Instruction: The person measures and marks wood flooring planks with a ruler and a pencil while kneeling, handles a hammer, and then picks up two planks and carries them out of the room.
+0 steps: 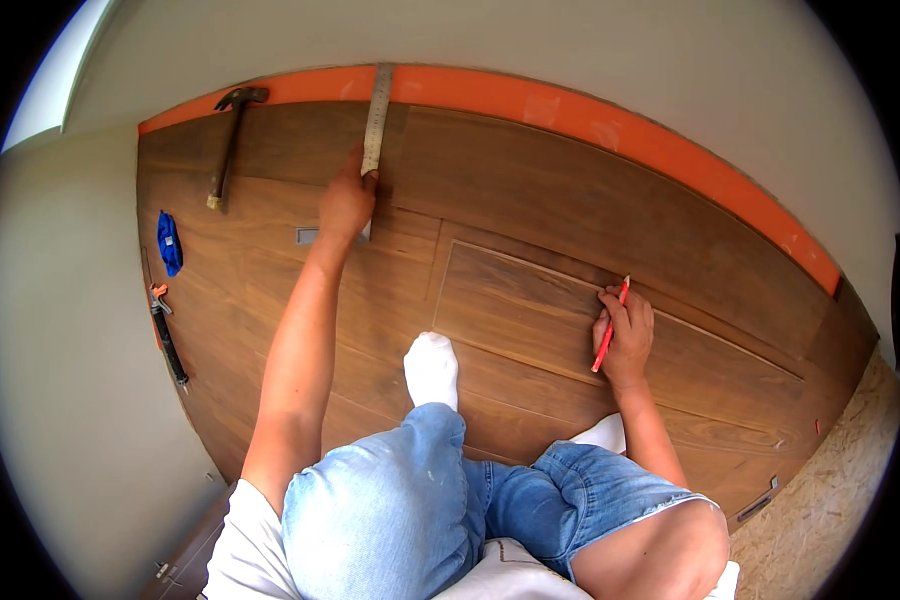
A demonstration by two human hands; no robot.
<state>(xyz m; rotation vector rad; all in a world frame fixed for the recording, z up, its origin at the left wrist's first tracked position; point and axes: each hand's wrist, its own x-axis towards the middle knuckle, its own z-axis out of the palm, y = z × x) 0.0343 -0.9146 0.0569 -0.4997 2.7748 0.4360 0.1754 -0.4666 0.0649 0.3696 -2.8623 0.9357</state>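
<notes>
My left hand (347, 200) grips a metal square ruler (378, 115), whose long blade reaches across the top board to the orange strip along the wall. Part of the ruler is hidden under my fingers. My right hand (622, 335) holds a red pencil (607, 335), tip pointing up toward the wall. It rests on a loose wood plank (500, 300) lying on the wood plank floor (270, 300).
A hammer (228, 150), a blue cloth item (169, 240) and a caulking gun (168, 335) lie along the left side. Walls (570, 50) border the floor, an orange strip (540, 108) at the far edge. Chipboard (830, 450) shows at right. My socked foot (430, 370) is near the plank.
</notes>
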